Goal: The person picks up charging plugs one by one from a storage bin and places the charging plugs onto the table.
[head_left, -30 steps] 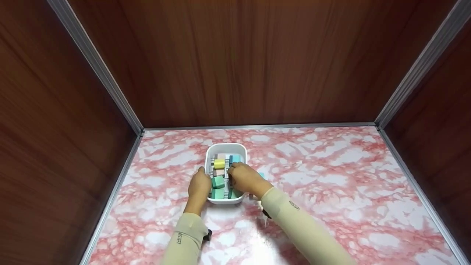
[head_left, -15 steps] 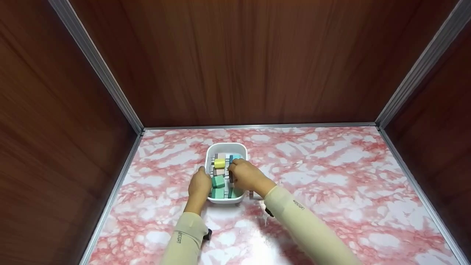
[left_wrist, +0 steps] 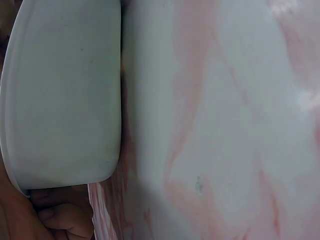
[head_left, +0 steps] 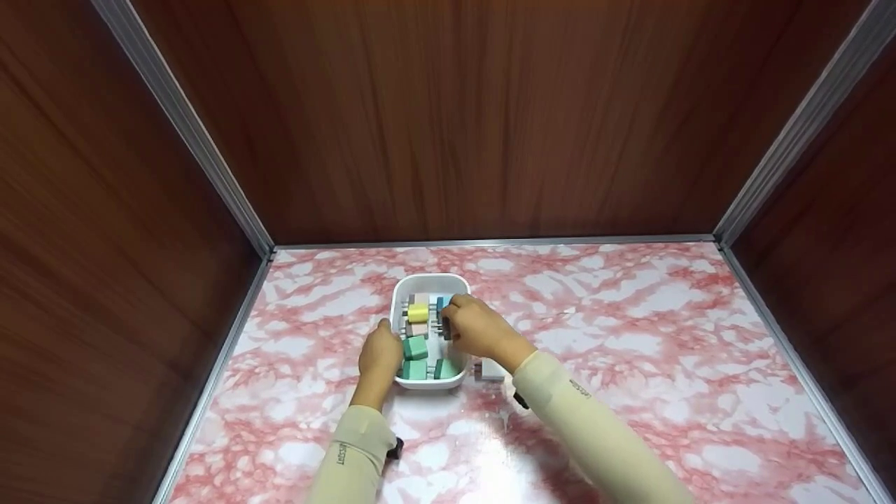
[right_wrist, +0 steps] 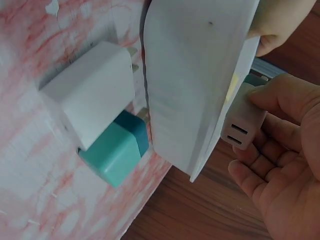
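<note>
A white plastic bin [head_left: 429, 383] holds several plug-in chargers, among them a yellow charger [head_left: 418, 312] and a green charger [head_left: 415, 348]. My left hand [head_left: 380, 355] grips the bin's left side; in the left wrist view curled fingers [left_wrist: 67, 220] show at the bin's edge. My right hand [head_left: 479, 327] is over the bin's right side, pinching a pale charger [right_wrist: 243, 122] with two slots in its face. In the head view most of that charger is hidden by the hand.
On the table just right of the bin lie a white charger [right_wrist: 92, 92] with metal prongs and a teal charger [right_wrist: 117, 150]. Brown wood-grain panels [head_left: 490, 126] with metal edge rails enclose the red-and-white marbled table [head_left: 630, 364].
My right hand has shifted a little to the right within the bin's right side, with the charger in its fingers. The white charger beside the bin shows more. My left hand has stayed put.
</note>
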Demonstrator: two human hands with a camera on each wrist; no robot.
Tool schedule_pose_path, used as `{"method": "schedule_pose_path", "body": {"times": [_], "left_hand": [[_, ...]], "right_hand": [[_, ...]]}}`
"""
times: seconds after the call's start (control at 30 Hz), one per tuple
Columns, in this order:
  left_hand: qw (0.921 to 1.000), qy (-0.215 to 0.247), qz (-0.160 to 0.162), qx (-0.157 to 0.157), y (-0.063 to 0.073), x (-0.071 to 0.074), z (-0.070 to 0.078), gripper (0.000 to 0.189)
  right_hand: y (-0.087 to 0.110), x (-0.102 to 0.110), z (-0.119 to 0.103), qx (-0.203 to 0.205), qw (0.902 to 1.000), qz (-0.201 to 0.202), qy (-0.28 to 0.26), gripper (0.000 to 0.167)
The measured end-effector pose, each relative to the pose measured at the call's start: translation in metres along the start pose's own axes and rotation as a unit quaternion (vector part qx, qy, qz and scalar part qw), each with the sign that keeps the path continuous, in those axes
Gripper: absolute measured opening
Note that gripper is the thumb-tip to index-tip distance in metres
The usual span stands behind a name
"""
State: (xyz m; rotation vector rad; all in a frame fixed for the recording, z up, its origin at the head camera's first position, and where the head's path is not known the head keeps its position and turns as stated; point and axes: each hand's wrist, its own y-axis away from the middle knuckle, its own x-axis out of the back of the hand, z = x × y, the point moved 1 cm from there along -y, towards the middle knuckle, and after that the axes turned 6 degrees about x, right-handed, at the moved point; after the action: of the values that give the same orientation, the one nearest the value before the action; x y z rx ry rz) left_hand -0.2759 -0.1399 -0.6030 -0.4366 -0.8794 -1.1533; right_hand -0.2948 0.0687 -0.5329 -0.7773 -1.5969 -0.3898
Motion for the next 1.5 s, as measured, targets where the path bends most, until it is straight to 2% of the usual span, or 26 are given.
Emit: {"method": "schedule_pose_path", "body": {"times": [0.3, 0.53, 0.73, 0.97, 1.13, 1.27, 1.5], "left_hand": [[1.0000, 0.003, 0.001, 0.002, 0.002, 0.003, 0.000, 0.031], [1.0000, 0.002, -0.008, -0.002, 0.001, 0.004, 0.000, 0.035], [1.0000, -0.001, 0.000, -0.009, 0.001, 0.003, 0.000, 0.033], [1.0000, -0.005, -0.001, -0.003, 0.000, 0.002, 0.000, 0.034], [0.9999, -0.001, -0.006, 0.008, 0.000, 0.002, 0.001, 0.041], [0.9999, 0.002, -0.007, 0.012, 0.001, 0.002, 0.001, 0.043], [1.0000, 0.003, -0.007, -0.001, 0.001, 0.002, 0.000, 0.039]], "right_hand": [[0.004, 0.011, 0.012, -0.005, 0.9998, 0.015, 0.009, 0.040], [0.007, 0.013, 0.019, -0.010, 0.9997, 0.021, 0.009, 0.036], [0.009, 0.014, 0.025, -0.018, 0.9993, 0.031, 0.004, 0.037], [0.012, 0.014, 0.034, -0.027, 0.9987, 0.044, 0.005, 0.040], [0.015, 0.013, 0.039, -0.026, 0.9981, 0.054, 0.013, 0.036], [0.016, 0.011, 0.043, -0.042, 0.9975, 0.056, 0.015, 0.033], [0.018, 0.007, 0.051, -0.064, 0.9960, 0.060, 0.012, 0.031]]}}
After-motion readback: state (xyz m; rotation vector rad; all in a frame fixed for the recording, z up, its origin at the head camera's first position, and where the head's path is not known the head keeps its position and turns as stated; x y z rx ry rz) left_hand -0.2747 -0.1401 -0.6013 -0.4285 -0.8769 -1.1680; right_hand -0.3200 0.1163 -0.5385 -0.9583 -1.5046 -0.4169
